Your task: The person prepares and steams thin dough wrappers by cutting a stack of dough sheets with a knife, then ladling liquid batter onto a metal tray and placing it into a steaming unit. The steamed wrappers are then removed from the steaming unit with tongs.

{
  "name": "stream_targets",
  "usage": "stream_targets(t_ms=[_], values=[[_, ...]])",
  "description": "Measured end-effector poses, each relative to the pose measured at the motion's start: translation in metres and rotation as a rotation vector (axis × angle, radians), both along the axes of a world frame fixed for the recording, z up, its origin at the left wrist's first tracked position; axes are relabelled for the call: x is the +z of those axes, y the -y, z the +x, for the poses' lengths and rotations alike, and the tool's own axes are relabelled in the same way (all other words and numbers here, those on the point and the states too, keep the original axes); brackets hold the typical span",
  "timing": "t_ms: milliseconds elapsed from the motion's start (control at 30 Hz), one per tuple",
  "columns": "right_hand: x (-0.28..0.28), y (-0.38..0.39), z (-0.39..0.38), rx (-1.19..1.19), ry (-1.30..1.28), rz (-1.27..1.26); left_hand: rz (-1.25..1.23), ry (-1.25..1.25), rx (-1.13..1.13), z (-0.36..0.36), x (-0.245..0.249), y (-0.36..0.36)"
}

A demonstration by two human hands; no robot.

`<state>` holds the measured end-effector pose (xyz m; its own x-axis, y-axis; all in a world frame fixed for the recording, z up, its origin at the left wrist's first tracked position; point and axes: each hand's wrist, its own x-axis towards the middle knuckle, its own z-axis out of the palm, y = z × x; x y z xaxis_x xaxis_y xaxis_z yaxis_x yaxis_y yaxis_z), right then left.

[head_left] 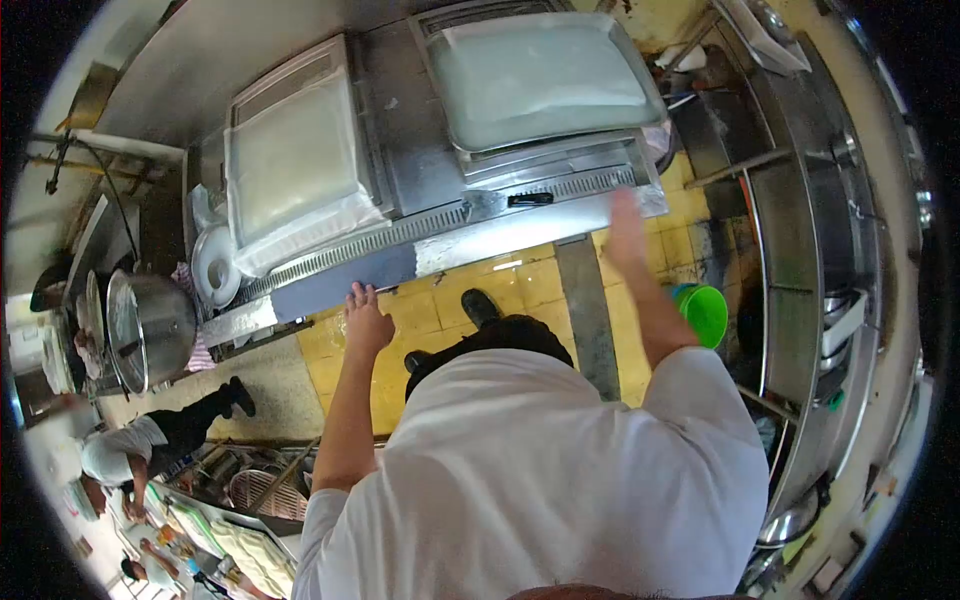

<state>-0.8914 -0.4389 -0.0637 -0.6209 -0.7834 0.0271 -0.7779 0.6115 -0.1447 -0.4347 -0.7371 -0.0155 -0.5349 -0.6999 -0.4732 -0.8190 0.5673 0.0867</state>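
Observation:
My left hand (368,318) rests its fingertips on the front edge of a steel counter (450,250), beside a dull grey strip on that edge. Its fingers are stretched out and hold nothing. Over at the counter's right front corner, my right hand (627,230) is smeared by motion, so its fingers do not show clearly. On the counter lie two large rectangular trays with pale, smooth tops: a left tray (292,165) with a whitish sheet over its edges and a right tray (545,85). A small black object (530,200) lies on the slotted front strip.
A large steel pot (155,330) and a white round lid-like item (215,265) stand at the left. A green bucket (703,313) is at the right, beside steel shelving (810,250). Behind me are a basket (268,495) and other people (125,450).

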Motion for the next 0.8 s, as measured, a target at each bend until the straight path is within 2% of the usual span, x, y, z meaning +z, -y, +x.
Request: stream_targets(t_ms=[33,67,133,167,233,267,333,367,400,467,567,633,667,733,800], values=[[-0.005,-0.023,-0.052,-0.211,0.071,0.271,0.002,0.002,-0.008,0.002,-0.005,0.003],[-0.017,-0.059,-0.095,-0.272,0.144,0.272,-0.012,-0.012,-0.056,0.008,-0.015,0.007],[0.010,-0.071,-0.126,-0.524,0.015,0.644,-0.040,-0.026,-0.101,0.008,-0.016,0.012],[0.019,-0.068,-0.137,-0.519,0.015,0.634,-0.009,-0.010,-0.091,0.004,-0.009,0.013],[0.047,-0.043,-0.152,-0.530,-0.034,0.224,0.009,0.002,-0.057,-0.001,0.000,0.012],[0.066,-0.022,-0.158,-0.509,-0.036,0.212,0.031,-0.036,-0.013,-0.001,0.003,0.011],[0.136,0.055,-0.125,-0.401,0.221,0.056,0.035,-0.077,0.052,0.000,0.011,0.011],[0.150,0.086,-0.107,-0.289,0.184,-0.078,0.069,-0.107,0.055,-0.001,0.016,0.013],[0.159,0.115,-0.091,-0.178,0.145,-0.211,0.103,-0.140,0.054,0.000,0.019,0.016],[0.129,0.175,-0.075,0.032,0.143,-0.476,0.122,-0.238,0.095,0.006,0.019,0.022],[0.137,0.254,-0.024,0.193,0.293,-0.501,0.129,-0.377,0.137,0.015,0.031,0.028],[0.141,0.292,0.001,0.200,0.404,-0.190,0.106,-0.429,0.160,0.020,0.040,0.031],[0.133,0.306,0.006,0.226,0.401,-0.190,0.139,-0.468,0.239,0.022,0.045,0.033],[0.112,0.329,0.013,0.156,0.259,0.095,0.164,-0.516,0.341,0.032,0.053,0.040],[0.106,0.331,0.018,0.157,0.212,0.248,0.202,-0.561,0.448,0.042,0.061,0.054]])
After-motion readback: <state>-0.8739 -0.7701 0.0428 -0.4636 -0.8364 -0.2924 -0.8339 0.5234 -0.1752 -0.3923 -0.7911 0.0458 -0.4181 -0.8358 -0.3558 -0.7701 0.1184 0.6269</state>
